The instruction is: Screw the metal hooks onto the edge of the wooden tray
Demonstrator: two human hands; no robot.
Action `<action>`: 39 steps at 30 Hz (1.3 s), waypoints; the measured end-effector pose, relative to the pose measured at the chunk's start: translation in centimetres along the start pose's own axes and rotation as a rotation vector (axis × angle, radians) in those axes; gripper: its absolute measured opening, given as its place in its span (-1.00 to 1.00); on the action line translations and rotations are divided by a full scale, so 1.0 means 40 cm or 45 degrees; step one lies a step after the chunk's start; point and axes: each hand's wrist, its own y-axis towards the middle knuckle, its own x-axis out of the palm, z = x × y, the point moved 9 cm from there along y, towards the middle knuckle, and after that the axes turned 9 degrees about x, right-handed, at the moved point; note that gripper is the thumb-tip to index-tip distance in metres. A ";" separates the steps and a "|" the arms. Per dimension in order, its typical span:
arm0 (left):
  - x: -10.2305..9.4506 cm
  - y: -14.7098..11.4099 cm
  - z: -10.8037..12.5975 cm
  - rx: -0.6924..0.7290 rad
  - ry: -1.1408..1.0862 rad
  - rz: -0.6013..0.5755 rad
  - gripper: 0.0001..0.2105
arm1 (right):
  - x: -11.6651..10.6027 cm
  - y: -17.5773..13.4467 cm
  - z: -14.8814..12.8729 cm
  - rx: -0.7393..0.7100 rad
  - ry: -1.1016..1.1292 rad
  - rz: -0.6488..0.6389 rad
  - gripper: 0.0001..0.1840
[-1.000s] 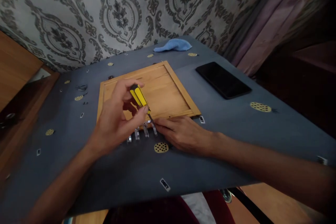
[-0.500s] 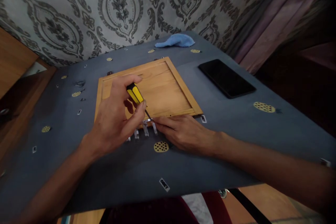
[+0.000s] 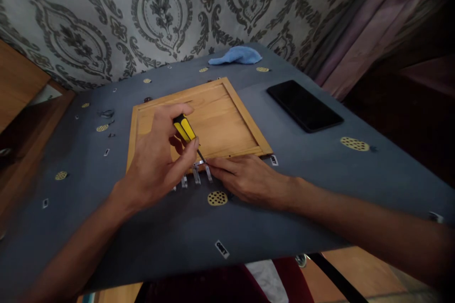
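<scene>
A screwdriver [image 3: 185, 129] with a yellow and black handle is gripped in my left hand [image 3: 152, 151]. Its shaft slants down to the near edge of a framed wooden panel [image 3: 220, 118] lying on the table. At that edge is a metal hook rack [image 3: 197, 173], its prongs pointing toward me. My right hand [image 3: 252, 180] lies low beside the panel, fingers pressed together, with the fingertips on the rack's right end close to the screwdriver tip. The tip's exact contact is too small to make out. My left hand covers the panel's near left part.
A black phone [image 3: 304, 105] lies right of the panel. Behind it is a crumpled blue cloth [image 3: 236, 55]. Small dark metal pieces [image 3: 106, 113] lie to the left, beside a wooden cabinet [image 3: 21, 85]. A patterned curtain [image 3: 163, 9] hangs along the table's far side.
The view has shifted very slightly. The screwdriver handle has tilted a little in my left hand; its tip stays at the rack. My right hand holds its place.
</scene>
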 end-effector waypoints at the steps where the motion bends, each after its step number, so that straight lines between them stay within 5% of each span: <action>1: 0.000 -0.001 0.000 0.005 0.001 -0.002 -0.63 | 0.001 0.000 0.000 0.002 -0.002 -0.010 -0.65; 18: -0.008 0.013 0.003 0.046 0.100 -0.023 -0.72 | -0.002 -0.003 0.005 0.028 0.000 -0.020 -0.62; 30: -0.027 0.009 0.040 0.236 0.237 0.067 -0.70 | -0.002 -0.005 0.005 0.024 0.017 0.013 -0.59; 39: -0.011 0.009 0.067 0.319 0.305 -0.025 -0.70 | -0.017 -0.004 0.000 0.008 -0.033 0.081 -0.63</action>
